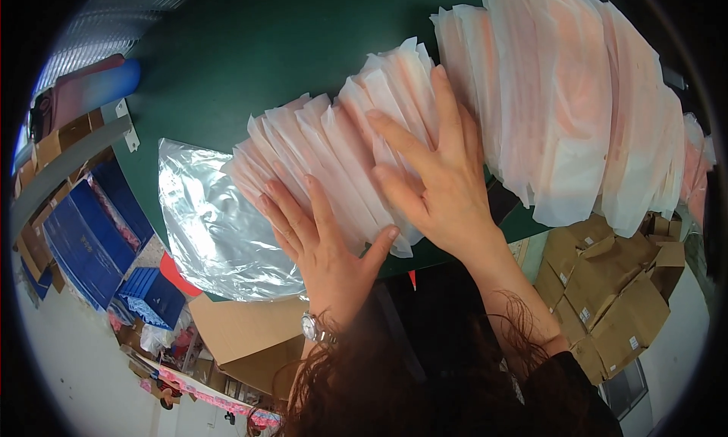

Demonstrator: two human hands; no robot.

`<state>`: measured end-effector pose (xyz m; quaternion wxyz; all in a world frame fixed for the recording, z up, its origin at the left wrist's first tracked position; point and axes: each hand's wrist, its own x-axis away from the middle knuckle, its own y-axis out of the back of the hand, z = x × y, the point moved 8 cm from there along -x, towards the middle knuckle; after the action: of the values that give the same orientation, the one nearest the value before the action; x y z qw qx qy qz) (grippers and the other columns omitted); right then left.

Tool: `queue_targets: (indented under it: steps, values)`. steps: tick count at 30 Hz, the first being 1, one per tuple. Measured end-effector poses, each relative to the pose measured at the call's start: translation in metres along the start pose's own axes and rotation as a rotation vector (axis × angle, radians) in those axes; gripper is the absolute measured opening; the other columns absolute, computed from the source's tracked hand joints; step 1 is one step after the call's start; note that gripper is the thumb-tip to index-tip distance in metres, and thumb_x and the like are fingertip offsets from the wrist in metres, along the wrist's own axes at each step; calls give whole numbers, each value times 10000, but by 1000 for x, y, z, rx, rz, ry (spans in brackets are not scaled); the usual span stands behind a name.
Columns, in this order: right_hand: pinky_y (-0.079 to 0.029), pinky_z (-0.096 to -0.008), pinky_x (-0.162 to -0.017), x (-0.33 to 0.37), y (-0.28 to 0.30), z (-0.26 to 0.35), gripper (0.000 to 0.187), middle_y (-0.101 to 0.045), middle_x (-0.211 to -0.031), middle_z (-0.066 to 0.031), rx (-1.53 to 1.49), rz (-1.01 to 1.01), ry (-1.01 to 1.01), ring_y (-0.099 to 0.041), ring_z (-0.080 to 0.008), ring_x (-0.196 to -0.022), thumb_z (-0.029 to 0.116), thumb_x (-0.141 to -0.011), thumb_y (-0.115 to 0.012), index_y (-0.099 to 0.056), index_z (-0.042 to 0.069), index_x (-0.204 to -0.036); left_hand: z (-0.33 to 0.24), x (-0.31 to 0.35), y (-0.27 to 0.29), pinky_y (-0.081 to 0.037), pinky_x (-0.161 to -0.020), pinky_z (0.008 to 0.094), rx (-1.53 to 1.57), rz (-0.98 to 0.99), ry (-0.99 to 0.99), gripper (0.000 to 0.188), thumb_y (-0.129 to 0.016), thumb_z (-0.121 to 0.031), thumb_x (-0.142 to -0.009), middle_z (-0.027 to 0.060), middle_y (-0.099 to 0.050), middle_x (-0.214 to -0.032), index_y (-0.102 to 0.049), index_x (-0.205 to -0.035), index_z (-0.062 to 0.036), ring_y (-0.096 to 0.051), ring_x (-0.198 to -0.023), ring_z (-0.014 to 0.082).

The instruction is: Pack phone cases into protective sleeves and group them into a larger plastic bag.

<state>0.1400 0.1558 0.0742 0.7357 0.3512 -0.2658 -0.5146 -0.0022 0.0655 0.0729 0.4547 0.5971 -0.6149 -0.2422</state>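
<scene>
A row of thin packets [303, 145], frosty white with something pink inside, stands on edge on the dark green table [250, 35]. My left hand [324, 251] lies on the near side of this row, fingers stretched out and thumb apart. My right hand [447, 183] is spread over the row's right end, its fingertips on the packets and its palm above them. Just beyond my right hand, a larger bunch of the same packets [561, 111] leans in a curved row. A shiny clear plastic bag [220, 225] lies flat at the left, partly under the packets.
Below the table's near edge an open cardboard box [246, 327] sits at the left. Several brown cartons [614, 285] are stacked on the right. Blue boxes [98, 225] stand on the floor at the far left, next to a grey metal bar [68, 160].
</scene>
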Motion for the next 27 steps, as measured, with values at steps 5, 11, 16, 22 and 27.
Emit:
queue_targets:
  steps: [5,11,16,22,27]
  values:
    - [-315,-588,-1123,-2,0,9,650,-177,-1637,-266,5,81,-82,-349,-486,-1367,308,-770,-788,-614,211,-1388,1,0,0,-124,-1187,644,6,15,-5,1099,-809,-439,-794,317,-16,-1656,-189,-1609,-42,10,-1527,529]
    - [-277,-590,-1136,-2,0,8,736,-149,-1642,-273,51,38,-116,-307,-492,-1404,298,-718,-802,-583,183,-1412,2,0,-2,-129,-1192,633,33,-3,1,1121,-832,-401,-774,314,-27,-1657,-179,-1605,-27,-4,-1527,529]
    - [-239,-599,-1149,-4,-6,17,770,-137,-1642,-279,66,50,-144,-272,-495,-1426,331,-721,-810,-553,187,-1433,4,-1,2,-130,-1200,619,86,-35,6,1158,-872,-358,-738,316,-38,-1655,-180,-1602,-21,-19,-1524,533]
    - [-221,-657,-1124,-3,-11,15,854,-101,-1639,-296,135,55,-136,-204,-533,-1446,411,-725,-818,-495,203,-1487,15,6,8,-139,-1203,621,312,-157,-28,1056,-818,-191,-801,331,-27,-1648,-157,-1606,-20,-13,-1524,541]
    - [-200,-720,-1099,-5,-12,23,915,-79,-1633,-320,171,71,-140,-137,-564,-1465,423,-714,-807,-444,185,-1520,16,4,12,-172,-1202,609,396,-165,-4,1037,-799,-86,-806,346,37,-1642,-148,-1611,-39,-12,-1518,553]
